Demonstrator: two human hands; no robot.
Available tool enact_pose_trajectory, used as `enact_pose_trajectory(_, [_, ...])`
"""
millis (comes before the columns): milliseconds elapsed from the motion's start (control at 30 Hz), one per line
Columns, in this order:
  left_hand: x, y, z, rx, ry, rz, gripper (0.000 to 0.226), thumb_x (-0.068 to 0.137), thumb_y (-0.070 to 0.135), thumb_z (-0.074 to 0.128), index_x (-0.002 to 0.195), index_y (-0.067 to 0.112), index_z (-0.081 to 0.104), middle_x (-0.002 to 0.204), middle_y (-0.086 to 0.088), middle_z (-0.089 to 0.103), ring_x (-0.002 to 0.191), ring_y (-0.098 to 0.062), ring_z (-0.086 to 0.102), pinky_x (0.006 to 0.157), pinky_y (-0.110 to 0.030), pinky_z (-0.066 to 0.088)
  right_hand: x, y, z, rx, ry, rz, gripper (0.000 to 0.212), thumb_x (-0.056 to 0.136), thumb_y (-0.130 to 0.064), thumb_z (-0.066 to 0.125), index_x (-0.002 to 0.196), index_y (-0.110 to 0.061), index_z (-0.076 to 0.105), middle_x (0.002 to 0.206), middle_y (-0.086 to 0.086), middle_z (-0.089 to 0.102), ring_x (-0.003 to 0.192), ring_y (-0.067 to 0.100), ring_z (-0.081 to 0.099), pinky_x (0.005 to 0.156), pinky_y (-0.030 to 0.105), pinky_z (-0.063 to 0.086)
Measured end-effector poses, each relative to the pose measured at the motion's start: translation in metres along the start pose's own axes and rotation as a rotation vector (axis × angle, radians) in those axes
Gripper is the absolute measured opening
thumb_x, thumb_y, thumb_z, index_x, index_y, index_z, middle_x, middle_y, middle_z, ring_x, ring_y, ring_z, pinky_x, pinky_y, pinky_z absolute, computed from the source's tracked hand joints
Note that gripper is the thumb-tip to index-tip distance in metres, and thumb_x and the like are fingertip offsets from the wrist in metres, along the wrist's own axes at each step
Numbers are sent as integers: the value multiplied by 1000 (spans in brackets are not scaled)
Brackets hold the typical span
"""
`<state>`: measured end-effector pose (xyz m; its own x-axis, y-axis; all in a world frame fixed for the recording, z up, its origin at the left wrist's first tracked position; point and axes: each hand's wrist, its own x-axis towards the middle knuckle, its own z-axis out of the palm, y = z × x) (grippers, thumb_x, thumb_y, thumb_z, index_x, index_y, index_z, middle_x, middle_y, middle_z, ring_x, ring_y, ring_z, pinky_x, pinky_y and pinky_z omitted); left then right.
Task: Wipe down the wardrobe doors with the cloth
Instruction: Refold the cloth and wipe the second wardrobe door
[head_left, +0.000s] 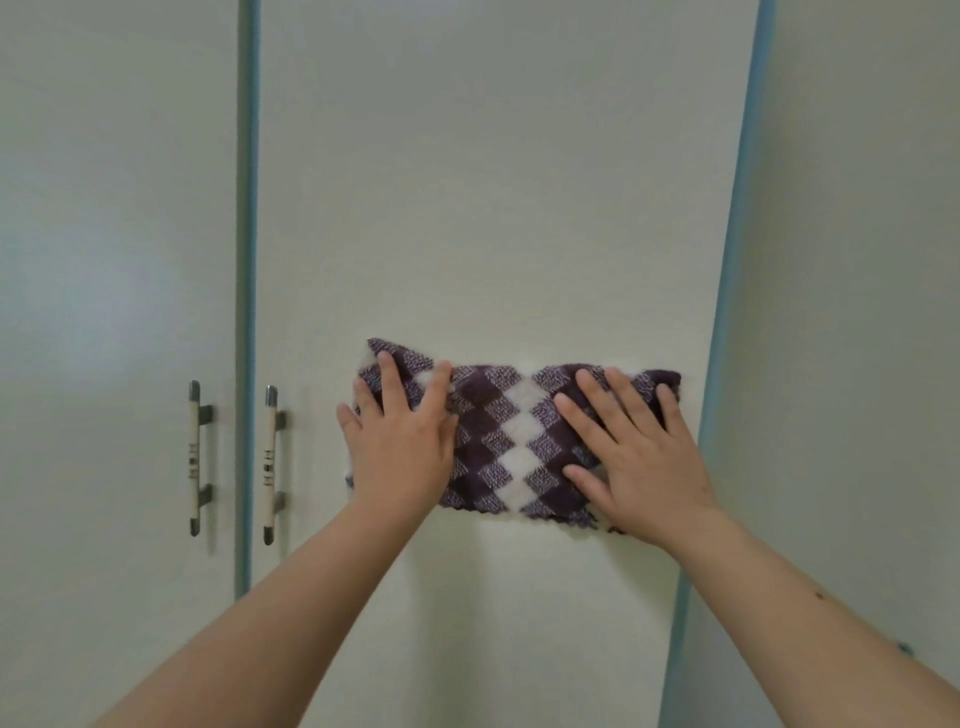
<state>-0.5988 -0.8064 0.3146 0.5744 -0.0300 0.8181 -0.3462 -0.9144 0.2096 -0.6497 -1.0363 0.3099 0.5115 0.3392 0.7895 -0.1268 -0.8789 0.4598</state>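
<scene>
The left hand (397, 447) and right hand (636, 457), fingers spread flat, press the purple-and-white checked cloth (511, 441) against the pale cream wardrobe door (493, 182), at the cloth's 9 and 3 o'clock ends. Marks on the cream bar handle (269, 462) are unreadable.

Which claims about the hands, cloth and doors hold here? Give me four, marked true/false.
1. The left hand and right hand press the cloth flat against the middle door, fingers straight. True.
2. The cloth is plain white. False: it is purple-and-white checked.
3. The cloth covers the middle door's handle. False: that handle stands clear, to the cloth's left.
4. The left door's handle stands across the gap from it. True.
</scene>
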Motion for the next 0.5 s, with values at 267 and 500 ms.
enact_pose_trajectory(267, [21,3,-11,93,185,313,48,44,-1,75,89,12,65,104,-16,61,96,-33,48,76,-41,37,-2,-6,2,8,-6,21,66,85,-53,34,144,-25,24,153,2,21,140,24,20,108,55,14])
enact_pose_trajectory(500, [25,29,-20,31,61,333,43,55,-4,59,96,8,59,95,-10,56,83,-31,50,65,-34,33,0,-10,-3,24,-58,37,66,83,-50,35,143,-24,28,153,3,22,139,27,21,107,56,14])
